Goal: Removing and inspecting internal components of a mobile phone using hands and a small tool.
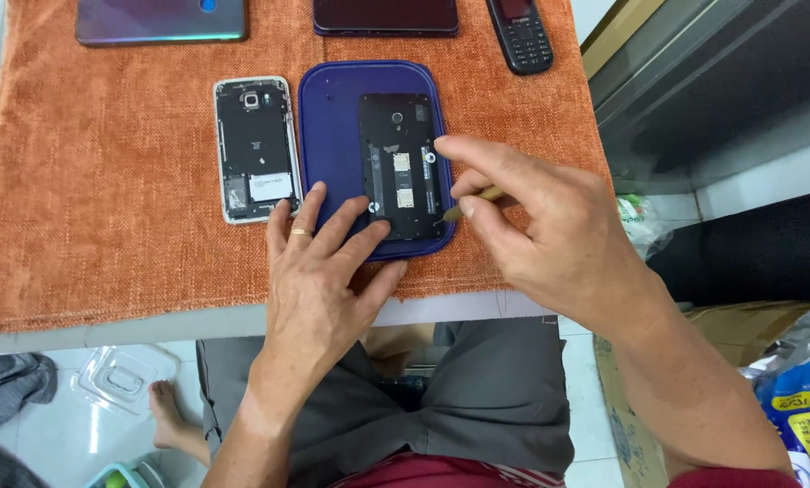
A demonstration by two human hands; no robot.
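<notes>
A black phone (397,163) with its back cover off lies on a dark blue tray (331,136). My left hand (319,280), with a ring on one finger, rests flat on the tray's near edge, its fingertips touching the phone's lower left corner. My right hand (549,230) holds a thin tan tool (470,202) whose tip meets the phone's lower right edge. A second opened phone (255,149) with a silver frame lies just left of the tray on the orange cloth (88,181).
At the cloth's far edge lie a purple phone (161,20), a dark phone (385,15) and a black keypad phone (520,34). A cardboard box (748,330) and blue bag (807,398) stand at the right. A clear plastic lid (116,380) lies on the floor.
</notes>
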